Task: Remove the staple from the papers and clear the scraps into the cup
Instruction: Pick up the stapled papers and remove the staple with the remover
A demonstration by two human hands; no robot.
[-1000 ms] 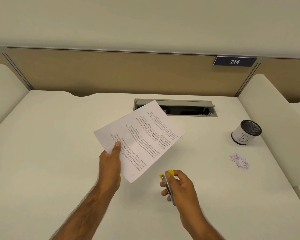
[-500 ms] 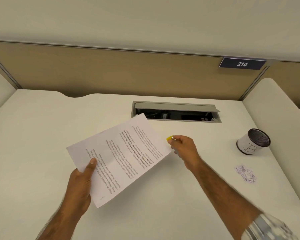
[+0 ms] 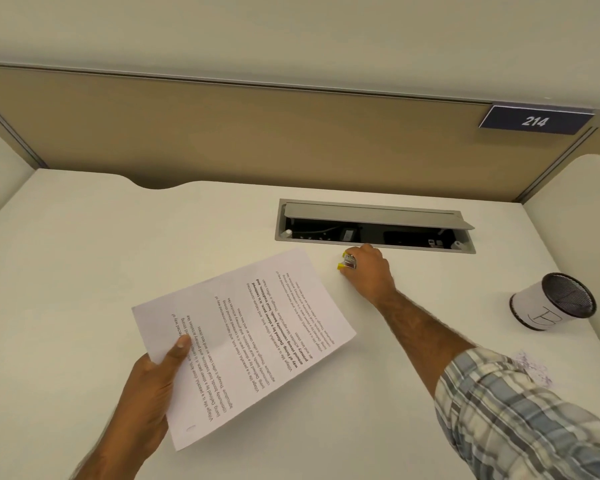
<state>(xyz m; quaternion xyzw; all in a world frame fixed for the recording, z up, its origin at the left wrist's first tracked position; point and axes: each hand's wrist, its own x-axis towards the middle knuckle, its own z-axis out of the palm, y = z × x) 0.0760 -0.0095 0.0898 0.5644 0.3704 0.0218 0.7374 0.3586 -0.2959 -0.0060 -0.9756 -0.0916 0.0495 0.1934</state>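
Note:
My left hand (image 3: 149, 393) grips the near-left corner of the printed papers (image 3: 246, 337), thumb on top, holding them just above the white desk (image 3: 84, 254). My right hand (image 3: 369, 271) reaches far across the desk, closed on a small yellow and metal staple remover (image 3: 347, 263) that sits at the desk surface just past the papers' far corner. The cup (image 3: 551, 303), white-wrapped with a dark mesh rim, stands at the right. A small pile of paper scraps (image 3: 534, 370) lies near it, partly hidden by my plaid sleeve.
An open grey cable hatch (image 3: 374, 225) is set into the desk just beyond my right hand. A tan partition (image 3: 222, 133) with a "214" plate (image 3: 534, 120) closes the back. White side dividers (image 3: 575, 220) flank the desk.
My right hand carried the staple remover from near my body forward to the far side of the desk by the hatch. The papers shifted left and lower with my left hand.

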